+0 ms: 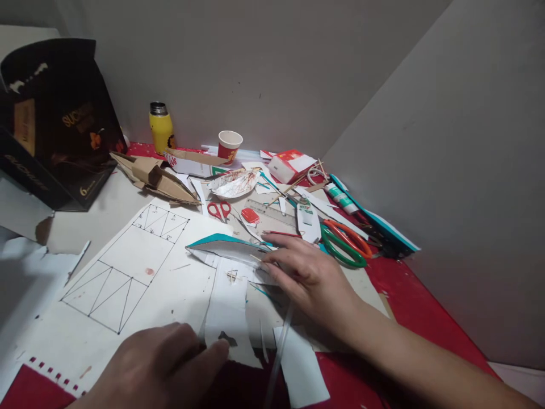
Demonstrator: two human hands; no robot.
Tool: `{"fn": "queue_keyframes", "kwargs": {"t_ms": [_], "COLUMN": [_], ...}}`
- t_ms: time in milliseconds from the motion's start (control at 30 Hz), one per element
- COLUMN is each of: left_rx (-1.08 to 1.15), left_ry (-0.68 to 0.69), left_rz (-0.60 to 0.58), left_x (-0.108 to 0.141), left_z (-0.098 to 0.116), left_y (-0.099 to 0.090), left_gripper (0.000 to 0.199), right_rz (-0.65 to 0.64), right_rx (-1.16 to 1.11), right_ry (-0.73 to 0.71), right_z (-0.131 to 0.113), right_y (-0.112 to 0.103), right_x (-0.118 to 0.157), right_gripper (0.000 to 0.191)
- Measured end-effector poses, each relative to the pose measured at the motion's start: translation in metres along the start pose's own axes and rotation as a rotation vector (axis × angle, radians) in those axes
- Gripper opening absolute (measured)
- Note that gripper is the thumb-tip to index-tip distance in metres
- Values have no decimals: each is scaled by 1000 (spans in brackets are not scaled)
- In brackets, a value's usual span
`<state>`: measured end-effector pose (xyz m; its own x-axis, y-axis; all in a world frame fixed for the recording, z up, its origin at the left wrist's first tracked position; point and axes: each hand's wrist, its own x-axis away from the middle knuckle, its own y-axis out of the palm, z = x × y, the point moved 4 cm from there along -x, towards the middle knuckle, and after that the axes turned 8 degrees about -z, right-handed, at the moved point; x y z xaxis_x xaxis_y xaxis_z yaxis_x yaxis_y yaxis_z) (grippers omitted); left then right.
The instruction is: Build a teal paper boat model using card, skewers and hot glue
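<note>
Centrally, the paper hull (225, 253) (teal-edged) lay with its long axis from 9 to 3 o'clock, pointed tip toward 9. The right hand (313, 275) reached its 3 o'clock end; the left hand (159, 358) curled at 7 o'clock. Neither hand's grasp could be determined.

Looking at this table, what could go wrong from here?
The small sticks on the white paper strip might scatter if brushed. The green-handled scissors lie close to the right hand, so a sideways move could knock them. The open paper cup stands upright, so a bump might tip it, though I can't see whether it holds anything.
</note>
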<state>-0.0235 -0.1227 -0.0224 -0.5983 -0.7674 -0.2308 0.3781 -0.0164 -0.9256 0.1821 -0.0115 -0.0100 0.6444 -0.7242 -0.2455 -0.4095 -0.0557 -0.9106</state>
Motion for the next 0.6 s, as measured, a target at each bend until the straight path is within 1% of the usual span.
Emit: {"fn": "queue_keyframes", "kwargs": {"t_ms": [100, 133, 233, 300, 400, 433, 500, 567, 600], "left_rx": [62, 68, 27, 3, -15, -36, -84, -129, -144], "left_ry": [-12, -14, 31, 64, 126, 151, 190, 218, 230], "left_rz": [-87, -97, -9, 27, -15, -43, -106, -145, -146], "left_x": [2, 2, 2, 1, -1, 0, 2, 5, 7], "left_z": [-1, 0, 5, 8, 11, 12, 13, 14, 15], "left_y": [9, 11, 5, -1, -4, -2, 2, 7, 9], "left_gripper": [28, 27, 28, 31, 35, 35, 35, 38, 39], "right_rz": [1, 12, 51, 51, 34, 12, -88, -229, -287], "right_rx": [26, 30, 41, 52, 60, 24, -110, -247, -289], "right_ry": [-63, -85, -137, -133, -85, -86, -104, -117, -110], "right_z": [-7, -10, -20, -27, -36, -38, -44, -49, -51], "right_y": [1, 1, -5, -11, -19, -20, -14, -2, 6], "right_x": [4, 7, 17, 27, 42, 45, 50, 51, 51], "right_gripper": [15, 13, 10, 13, 21, 23, 22, 19, 18]}}
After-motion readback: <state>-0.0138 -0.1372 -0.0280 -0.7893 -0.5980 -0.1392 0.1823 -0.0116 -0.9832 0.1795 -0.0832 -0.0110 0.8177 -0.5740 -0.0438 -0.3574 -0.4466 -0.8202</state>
